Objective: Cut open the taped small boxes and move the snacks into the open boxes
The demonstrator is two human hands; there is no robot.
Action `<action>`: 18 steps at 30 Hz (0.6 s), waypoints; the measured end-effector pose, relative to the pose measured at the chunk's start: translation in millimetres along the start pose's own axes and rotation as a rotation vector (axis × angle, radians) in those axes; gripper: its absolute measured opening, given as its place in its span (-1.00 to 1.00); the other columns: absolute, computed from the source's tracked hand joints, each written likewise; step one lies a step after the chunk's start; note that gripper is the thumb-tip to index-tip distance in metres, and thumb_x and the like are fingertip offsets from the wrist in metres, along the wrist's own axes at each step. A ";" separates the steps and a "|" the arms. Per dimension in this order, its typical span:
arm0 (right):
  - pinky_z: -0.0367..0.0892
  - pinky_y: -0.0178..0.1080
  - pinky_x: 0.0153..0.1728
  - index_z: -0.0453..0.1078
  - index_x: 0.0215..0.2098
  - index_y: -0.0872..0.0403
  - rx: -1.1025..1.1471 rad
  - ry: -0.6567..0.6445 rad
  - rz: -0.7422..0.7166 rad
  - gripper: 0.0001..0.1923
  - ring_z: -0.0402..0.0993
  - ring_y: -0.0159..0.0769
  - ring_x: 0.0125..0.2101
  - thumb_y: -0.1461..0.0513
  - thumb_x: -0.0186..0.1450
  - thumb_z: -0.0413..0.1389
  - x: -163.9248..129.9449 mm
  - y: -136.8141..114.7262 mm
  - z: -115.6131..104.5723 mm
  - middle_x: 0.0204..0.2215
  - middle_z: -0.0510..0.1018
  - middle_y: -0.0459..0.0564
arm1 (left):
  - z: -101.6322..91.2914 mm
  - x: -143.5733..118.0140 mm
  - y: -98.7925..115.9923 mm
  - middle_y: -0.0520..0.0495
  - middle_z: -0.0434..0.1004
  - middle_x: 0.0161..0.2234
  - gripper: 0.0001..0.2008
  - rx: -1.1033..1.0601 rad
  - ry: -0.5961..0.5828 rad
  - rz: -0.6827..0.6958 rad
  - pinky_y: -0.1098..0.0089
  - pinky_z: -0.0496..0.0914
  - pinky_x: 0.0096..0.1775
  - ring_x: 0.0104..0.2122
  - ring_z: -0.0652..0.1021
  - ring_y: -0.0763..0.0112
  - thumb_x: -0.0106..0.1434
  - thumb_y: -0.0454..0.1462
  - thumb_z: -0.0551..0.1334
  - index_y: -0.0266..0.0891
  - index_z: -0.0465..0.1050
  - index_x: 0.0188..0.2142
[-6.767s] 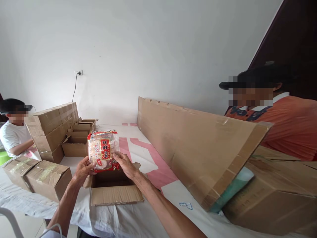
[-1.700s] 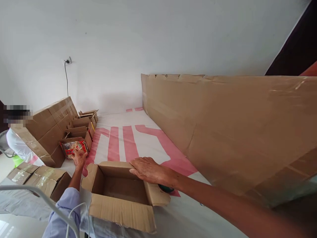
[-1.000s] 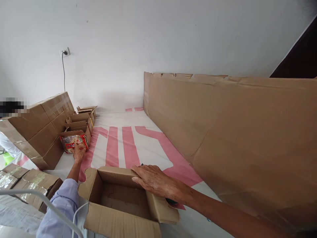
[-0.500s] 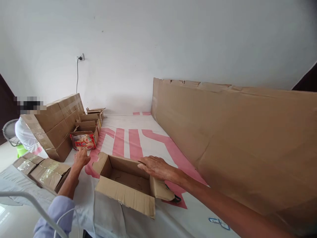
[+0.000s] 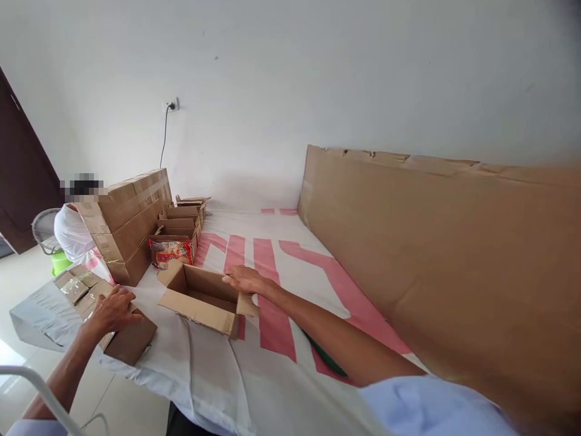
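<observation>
An open cardboard box lies empty on the white and pink cloth. My right hand rests flat on its far right flap, fingers together. My left hand lies spread on top of a taped, sealed cardboard box at the table's near left corner. A red snack packet sits apart from both hands in the mouth of another open box further back.
A stack of sealed cartons and a row of open small boxes stand at the back left. A person in white is behind the stack. A long cardboard sheet walls the right side. A green object lies under my right arm.
My left hand has let go of the snack packet, left in the far box, and come back onto the sealed box at the near left. The view has swung left.
</observation>
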State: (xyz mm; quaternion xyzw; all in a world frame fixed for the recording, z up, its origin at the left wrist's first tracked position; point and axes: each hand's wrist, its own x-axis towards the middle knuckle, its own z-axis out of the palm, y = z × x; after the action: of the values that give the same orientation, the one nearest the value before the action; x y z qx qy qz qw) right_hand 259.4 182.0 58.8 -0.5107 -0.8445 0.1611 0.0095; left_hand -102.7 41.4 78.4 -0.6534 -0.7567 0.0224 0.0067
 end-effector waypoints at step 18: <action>0.27 -0.16 0.22 0.21 0.38 0.18 0.331 0.433 0.036 -0.47 0.29 -0.03 0.34 0.07 0.56 -0.07 136.2 -112.1 10.1 0.36 0.35 0.32 | 58.1 -43.6 -83.7 -0.15 0.25 0.46 -0.34 -0.207 0.261 -0.206 -0.02 0.38 0.26 0.35 0.41 -0.15 0.28 0.14 0.28 0.13 0.41 0.34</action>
State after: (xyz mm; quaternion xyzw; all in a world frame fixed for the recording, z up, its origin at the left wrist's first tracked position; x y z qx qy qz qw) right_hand 96.1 249.5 60.6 -0.5396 -0.7757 0.1842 0.2705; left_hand -181.3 -15.3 24.8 -0.5671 -0.8105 -0.1414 0.0398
